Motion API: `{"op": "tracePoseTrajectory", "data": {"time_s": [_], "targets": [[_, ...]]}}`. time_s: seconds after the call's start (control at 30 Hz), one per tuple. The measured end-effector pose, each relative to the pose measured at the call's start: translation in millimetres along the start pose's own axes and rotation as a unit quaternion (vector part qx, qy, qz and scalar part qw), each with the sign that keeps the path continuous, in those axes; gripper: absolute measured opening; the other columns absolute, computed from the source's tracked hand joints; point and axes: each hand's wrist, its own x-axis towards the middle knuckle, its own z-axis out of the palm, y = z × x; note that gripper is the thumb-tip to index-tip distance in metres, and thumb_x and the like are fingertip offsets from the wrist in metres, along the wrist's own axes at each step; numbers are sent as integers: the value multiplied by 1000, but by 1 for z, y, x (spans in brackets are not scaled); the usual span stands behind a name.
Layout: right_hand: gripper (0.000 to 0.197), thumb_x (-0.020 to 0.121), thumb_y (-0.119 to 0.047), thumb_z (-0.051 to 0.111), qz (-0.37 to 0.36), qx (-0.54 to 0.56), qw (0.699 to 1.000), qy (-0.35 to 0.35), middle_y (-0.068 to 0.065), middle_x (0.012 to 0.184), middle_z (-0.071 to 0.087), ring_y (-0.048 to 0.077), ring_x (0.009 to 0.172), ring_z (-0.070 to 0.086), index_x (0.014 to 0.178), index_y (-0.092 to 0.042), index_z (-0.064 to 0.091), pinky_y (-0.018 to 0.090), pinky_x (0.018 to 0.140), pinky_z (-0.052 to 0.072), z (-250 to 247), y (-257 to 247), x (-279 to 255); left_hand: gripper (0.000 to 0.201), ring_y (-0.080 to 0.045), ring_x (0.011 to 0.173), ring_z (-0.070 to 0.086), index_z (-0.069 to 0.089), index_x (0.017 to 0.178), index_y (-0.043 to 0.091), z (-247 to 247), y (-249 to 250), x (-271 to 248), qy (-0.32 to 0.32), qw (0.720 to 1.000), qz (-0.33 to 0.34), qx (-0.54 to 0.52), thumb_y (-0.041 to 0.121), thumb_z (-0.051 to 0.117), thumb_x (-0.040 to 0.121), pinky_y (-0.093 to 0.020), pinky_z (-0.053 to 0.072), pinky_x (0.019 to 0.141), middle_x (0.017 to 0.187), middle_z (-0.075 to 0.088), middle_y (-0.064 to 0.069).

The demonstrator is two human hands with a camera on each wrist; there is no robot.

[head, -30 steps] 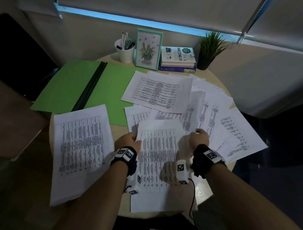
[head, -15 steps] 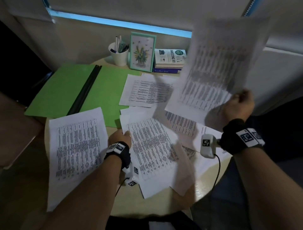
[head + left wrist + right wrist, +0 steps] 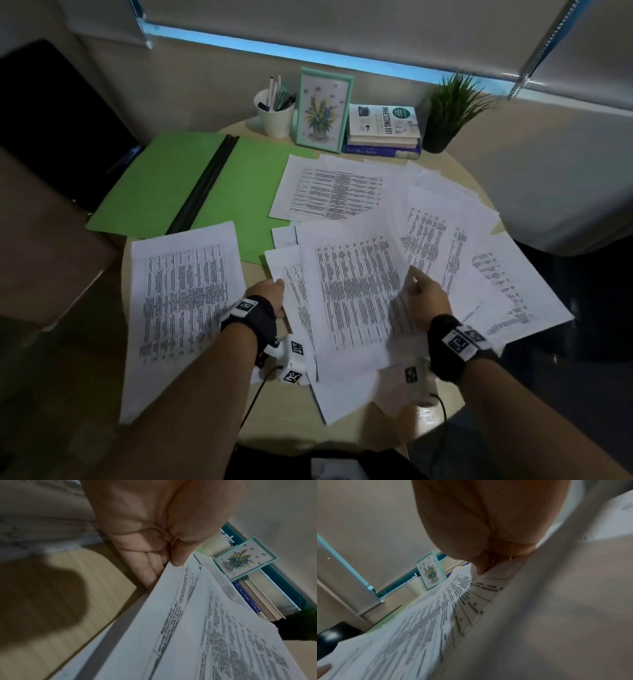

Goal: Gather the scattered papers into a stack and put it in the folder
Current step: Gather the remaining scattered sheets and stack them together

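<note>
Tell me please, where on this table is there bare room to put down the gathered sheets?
The open green folder is mostly bare; only its near right corner is overlapped by one sheet. A bare wood strip runs between that sheet and the left hand. The right half is crowded with overlapping papers; cup, frame, books and plant fill the back edge.

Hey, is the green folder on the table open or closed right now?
Open. The green folder lies spread flat on the table, both covers showing either side of its black spine. One printed sheet overlaps its near edge.

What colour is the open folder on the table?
Bright green with a black spine; the folder shows best in the head view.
</note>
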Motion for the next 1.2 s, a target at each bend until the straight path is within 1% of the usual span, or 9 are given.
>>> {"op": "tracePoseTrajectory", "data": {"time_s": [0.2,0.37,0.53,0.67,0.77,0.93,1.03,1.1,1.2], "targets": [[43,100,-16,41,-62,-89,993,-51,25,102,67,37,90,65,142,-10,42,38,74,50,18,-9,-31,43,-32,111,62,49,134,1,-2,-8,-6,-10,1000,-1,-24,28,41,102,-28,56,76,129,57,-20],[49,99,-12,39,-51,-105,991,-69,18,109,65,24,82,55,148,-20,36,29,70,40,25,-7,-32,45,-31,110,63,48,136,4,-5,-5,-9,1,999,19,-38,33,37,102,-33,57,80,130,57,-17],[50,99,-11,36,-43,-125,988,-81,9,97,60,23,81,54,147,-23,34,29,70,41,25,-2,-29,74,-32,111,60,54,130,15,-5,6,-17,14,999,42,2,71,37,83,-44,51,95,130,57,-9],[31,99,-22,35,-34,-139,989,-44,15,101,58,31,87,58,128,-17,44,36,74,50,32,-8,-28,44,-30,112,58,57,126,21,-5,16,-33,54,988,87,118,49,46,94,-39,46,99,125,62,-4],[44,97,-40,41,-5,-76,997,12,14,122,60,32,109,57,134,-17,47,43,94,47,33,-16,-27,36,-28,105,60,57,125,19,-10,28,-39,68,988,117,66,39,47,97,-30,46,89,120,64,-4],[60,94,-53,50,6,145,986,-82,5,135,56,22,117,56,140,-15,48,42,105,42,35,-47,-21,33,-22,100,55,56,128,13,-37,49,-60,37,985,156,-59,25,44,100,-25,39,82,113,61,-3],[49,93,-50,53,7,242,954,-179,-6,106,61,12,95,56,126,-14,58,36,98,42,51,-81,-26,28,-22,97,60,61,122,14,-66,52,-69,7,977,166,-133,22,46,100,-25,46,80,109,67,-3],[40,93,-41,58,3,290,931,-223,-6,97,59,13,91,57,120,-12,59,36,96,42,64,-103,-31,25,-18,87,63,62,119,11,-85,52,-77,-25,967,169,-189,18,47,101,-20,50,66,98,69,-2],[24,92,-26,64,-29,334,908,-251,6,84,63,24,79,57,96,-3,69,40,81,49,80,-127,-37,22,-22,94,62,63,116,7,-115,53,-79,-40,951,199,-234,10,47,100,-30,51,85,103,68,-5]]}}
